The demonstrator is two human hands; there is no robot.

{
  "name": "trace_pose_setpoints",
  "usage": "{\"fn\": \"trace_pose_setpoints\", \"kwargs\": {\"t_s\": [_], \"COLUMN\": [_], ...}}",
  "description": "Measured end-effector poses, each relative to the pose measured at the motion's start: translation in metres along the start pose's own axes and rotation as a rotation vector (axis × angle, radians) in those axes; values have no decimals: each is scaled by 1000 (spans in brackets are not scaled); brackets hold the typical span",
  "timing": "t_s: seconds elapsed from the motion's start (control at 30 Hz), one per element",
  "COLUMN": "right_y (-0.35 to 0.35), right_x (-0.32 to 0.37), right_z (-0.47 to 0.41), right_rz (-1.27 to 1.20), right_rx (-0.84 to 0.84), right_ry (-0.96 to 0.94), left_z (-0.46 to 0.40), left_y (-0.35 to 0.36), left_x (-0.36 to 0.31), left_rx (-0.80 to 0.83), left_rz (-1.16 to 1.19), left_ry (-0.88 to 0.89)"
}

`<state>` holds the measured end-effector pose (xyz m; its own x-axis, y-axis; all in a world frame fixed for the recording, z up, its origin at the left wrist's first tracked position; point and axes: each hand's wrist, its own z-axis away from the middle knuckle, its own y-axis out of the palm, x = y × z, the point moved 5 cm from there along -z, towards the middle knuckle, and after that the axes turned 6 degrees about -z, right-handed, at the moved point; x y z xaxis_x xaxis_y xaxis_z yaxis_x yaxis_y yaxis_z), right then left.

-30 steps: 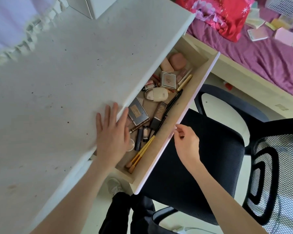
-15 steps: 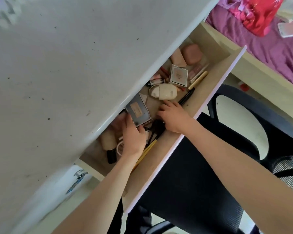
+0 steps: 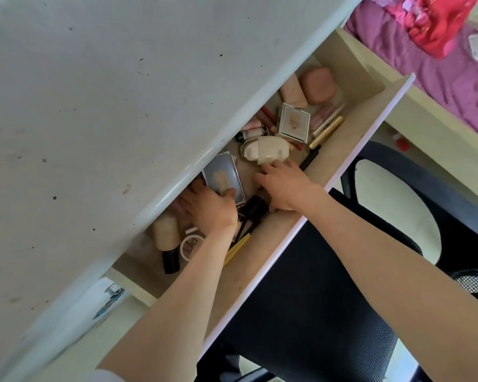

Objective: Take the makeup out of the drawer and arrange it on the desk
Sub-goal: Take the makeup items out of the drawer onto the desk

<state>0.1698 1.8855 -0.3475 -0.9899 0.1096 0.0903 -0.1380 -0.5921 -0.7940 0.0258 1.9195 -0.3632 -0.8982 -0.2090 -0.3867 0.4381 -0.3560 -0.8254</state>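
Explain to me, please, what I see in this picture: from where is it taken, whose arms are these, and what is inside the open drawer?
There is no machine here. A person wears one wide-angle camera on the head, so you look down along that person's own bare arms. The white desk fills the upper left, and its drawer is pulled out over a black chair. Both hands are inside the drawer. The left hand holds a grey flat case, thumb on its edge. The right hand lies on dark brushes, close to a cream oval case; whether it grips anything I cannot tell. Farther back lie a square compact, a pink case and a gold tube. No makeup shows on the desk yet.
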Motion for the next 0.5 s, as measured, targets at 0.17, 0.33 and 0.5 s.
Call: {"fn": "trace_pose_setpoints", "kwargs": {"t_s": [0.17, 0.33, 0.5], "right_y": [-3, -3, -5], "right_x": [-5, -6, -3], "right_z": [2, 9, 13], "right_rz": [-49, -78, -75], "right_rx": [-16, 10, -23], "right_ry": [-11, -19, -3], "left_z": [0, 6, 2], "left_y": [1, 4, 11], "left_x": [-2, -6, -7], "left_rx": [10, 22, 118], "left_rz": [6, -277, -92], "left_ry": [8, 67, 48]}}
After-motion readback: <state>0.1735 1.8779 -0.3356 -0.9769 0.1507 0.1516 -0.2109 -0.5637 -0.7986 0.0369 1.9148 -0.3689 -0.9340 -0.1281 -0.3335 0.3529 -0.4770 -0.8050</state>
